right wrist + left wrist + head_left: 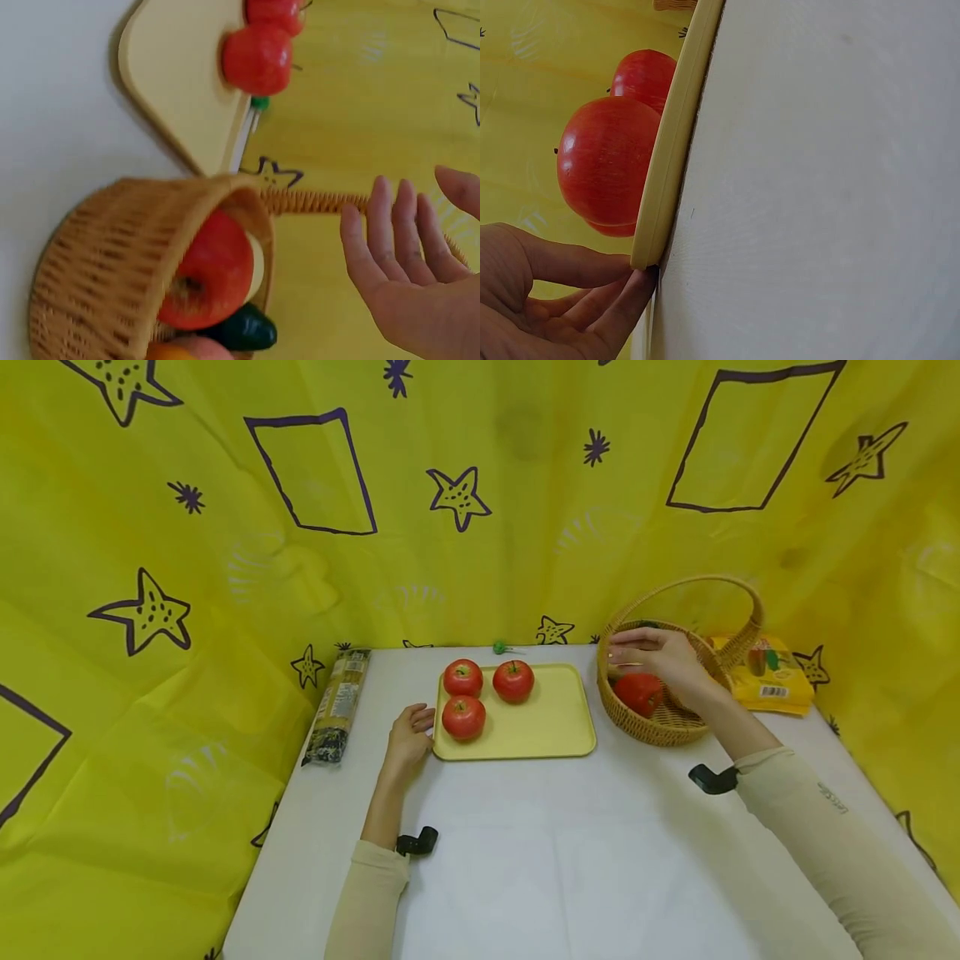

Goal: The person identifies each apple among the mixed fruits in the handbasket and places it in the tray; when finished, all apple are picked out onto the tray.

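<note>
My left hand (pixel 409 740) is at the left edge of a pale yellow tray (pixel 542 727). In the left wrist view, its thumb and fingers pinch the tray's rim (pixel 676 127). Three red apples (pixel 463 718) sit on the tray's left half. Above a wicker basket (pixel 628 722), my right hand (pixel 670 665) holds nothing, its fingers extended and apart in the right wrist view. Inside the basket are a red apple (pixel 214 274), a dark green vegetable (pixel 244 328) and partly hidden orange and pale items.
A yellow printed packet (pixel 772 677) lies behind the basket on the right. On the left lies a long clear-wrapped package (pixel 337 706). A small green item (pixel 501 648) is behind the tray. Yellow patterned cloth (pixel 517 543) surrounds the white table (pixel 540 860). The basket's handle (pixel 701 579) arches upward.
</note>
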The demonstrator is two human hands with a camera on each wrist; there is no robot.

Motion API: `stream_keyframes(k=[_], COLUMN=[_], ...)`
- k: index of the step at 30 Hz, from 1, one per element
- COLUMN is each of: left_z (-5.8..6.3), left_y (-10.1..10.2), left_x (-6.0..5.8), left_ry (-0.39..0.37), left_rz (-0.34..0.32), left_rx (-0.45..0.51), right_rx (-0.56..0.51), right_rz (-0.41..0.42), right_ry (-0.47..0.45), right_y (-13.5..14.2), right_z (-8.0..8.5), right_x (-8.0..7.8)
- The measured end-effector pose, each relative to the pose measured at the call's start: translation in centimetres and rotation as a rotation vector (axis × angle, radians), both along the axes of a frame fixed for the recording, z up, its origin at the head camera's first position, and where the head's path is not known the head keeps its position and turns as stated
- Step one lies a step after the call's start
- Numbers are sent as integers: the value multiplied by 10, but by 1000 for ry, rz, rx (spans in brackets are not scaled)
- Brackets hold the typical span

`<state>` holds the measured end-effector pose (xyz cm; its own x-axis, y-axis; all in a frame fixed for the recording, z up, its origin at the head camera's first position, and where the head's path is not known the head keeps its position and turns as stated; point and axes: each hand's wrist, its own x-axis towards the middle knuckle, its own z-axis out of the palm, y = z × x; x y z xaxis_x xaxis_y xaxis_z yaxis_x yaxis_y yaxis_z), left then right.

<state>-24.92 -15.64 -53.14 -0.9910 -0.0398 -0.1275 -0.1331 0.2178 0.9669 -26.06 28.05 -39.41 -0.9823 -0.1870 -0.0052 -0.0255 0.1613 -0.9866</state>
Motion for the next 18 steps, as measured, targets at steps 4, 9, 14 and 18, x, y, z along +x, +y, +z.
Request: stream_keyframes(k=[4,9,14,18], left_z=[1,2,3,2], left_y=[-1,-1,0,-1], left_x=[0,1,2,1], left_ry=[-1,-11,-7,-1], left_rz=[-2,0,-5,-13], left_rx=[3,15,34,56], right_rx=[176,350,475,475], right_rz=[60,156,240,335], right_ry=[-86,-134,-127,-124], right_y=[20,40,56,67], right_z=[1,-4,-5,-7], right_x=[-11,-27,-36,-42])
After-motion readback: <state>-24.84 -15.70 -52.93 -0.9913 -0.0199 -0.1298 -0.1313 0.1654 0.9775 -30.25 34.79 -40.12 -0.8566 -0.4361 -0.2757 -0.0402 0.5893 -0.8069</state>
